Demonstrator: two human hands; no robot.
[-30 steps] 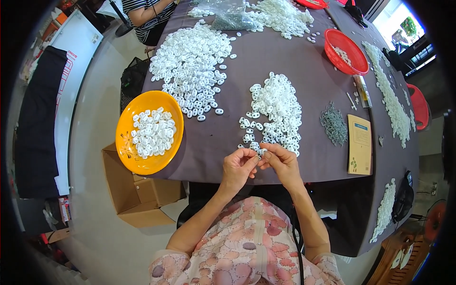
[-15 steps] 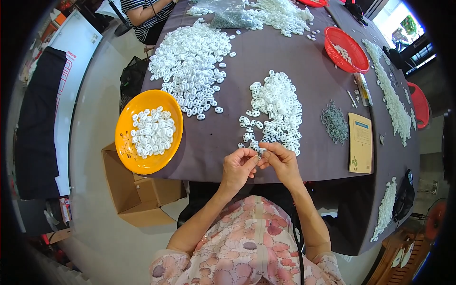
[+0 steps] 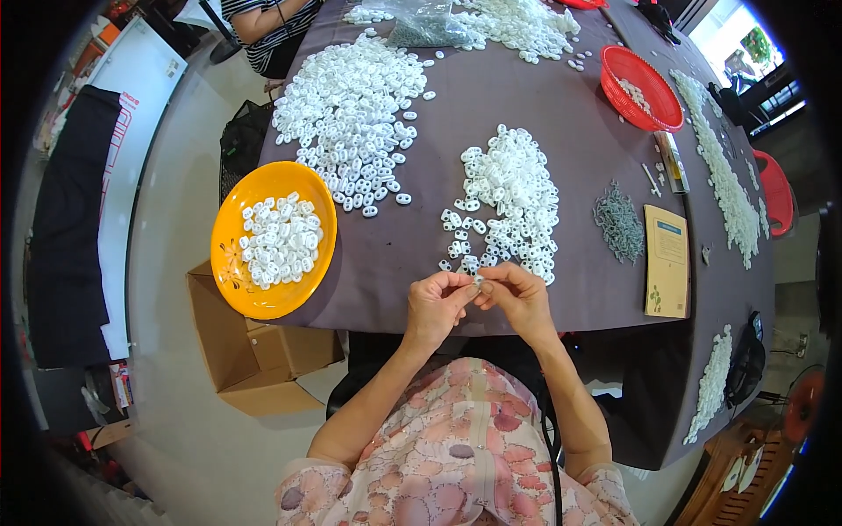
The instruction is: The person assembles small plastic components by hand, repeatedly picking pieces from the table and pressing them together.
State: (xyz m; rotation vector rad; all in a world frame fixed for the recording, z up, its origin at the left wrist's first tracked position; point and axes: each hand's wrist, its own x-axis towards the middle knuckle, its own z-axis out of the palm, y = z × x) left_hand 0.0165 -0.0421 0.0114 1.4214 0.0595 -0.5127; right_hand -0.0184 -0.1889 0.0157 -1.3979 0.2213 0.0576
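Note:
In front of my body, at the near table edge, both hands meet in a pinch around a small white plastic piece [image 3: 478, 280]. My left hand [image 3: 431, 309] has its thumb and forefinger on one side of it. The fingertips of my right hand [image 3: 519, 302] press it from the other side; they partly hide it. Just beyond lies a pile of white pieces with dark holes [image 3: 513, 193], with a few loose ones next to my left fingertips. Farther left spreads a larger pile of white oval two-hole pieces [image 3: 351, 105].
An orange bowl [image 3: 230, 285] of white pieces sits at the left table edge, above an open cardboard box [image 3: 263, 373]. To the right are small grey parts [image 3: 618, 226], a tan notebook [image 3: 667, 272] and a red basket [image 3: 621, 66]. A person [image 3: 272, 26] sits far left.
My hands have drawn slightly closer together around the small white piece, covering more of it. The view has shifted a little; the piles look the same.

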